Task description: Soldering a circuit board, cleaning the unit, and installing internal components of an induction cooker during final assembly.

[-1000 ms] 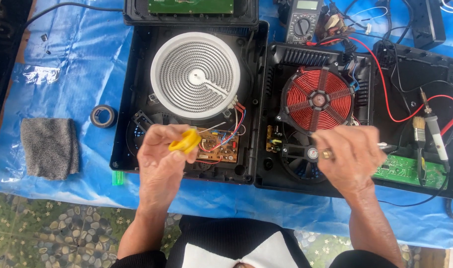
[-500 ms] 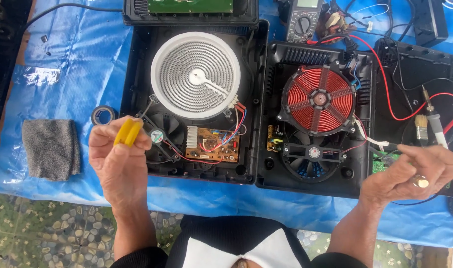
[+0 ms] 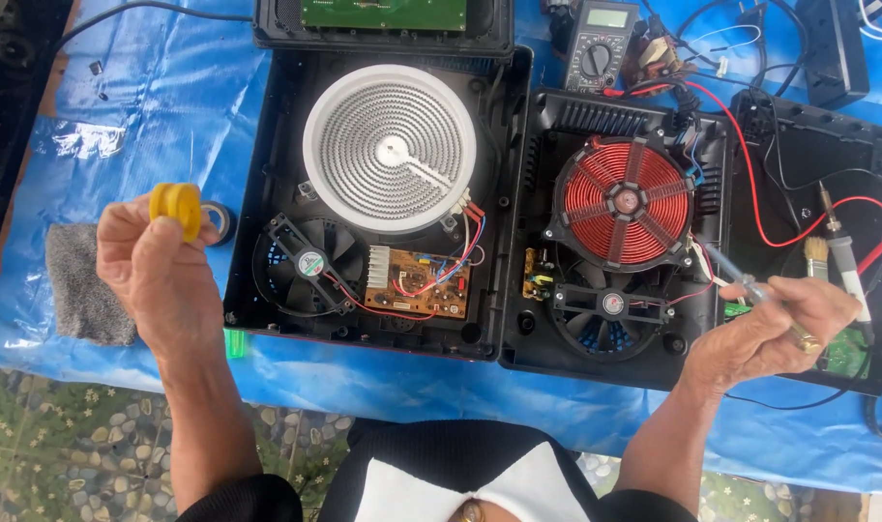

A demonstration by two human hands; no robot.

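Left hand (image 3: 161, 275), yellow roll (image 3: 177, 207), beyond cooker's edge (image 3: 236, 290).

Bright, even daylight over the bench.
Soft shadows, glare on the blue tarp (image 3: 83, 140); focus sharp throughout.

Yellow tape roll (image 3: 177, 208), red coil (image 3: 624, 200), blue tarp (image 3: 161, 116), white ribbed heater disc (image 3: 390, 147)

Yellow tape roll (image 3: 177, 208) upright, off the table.
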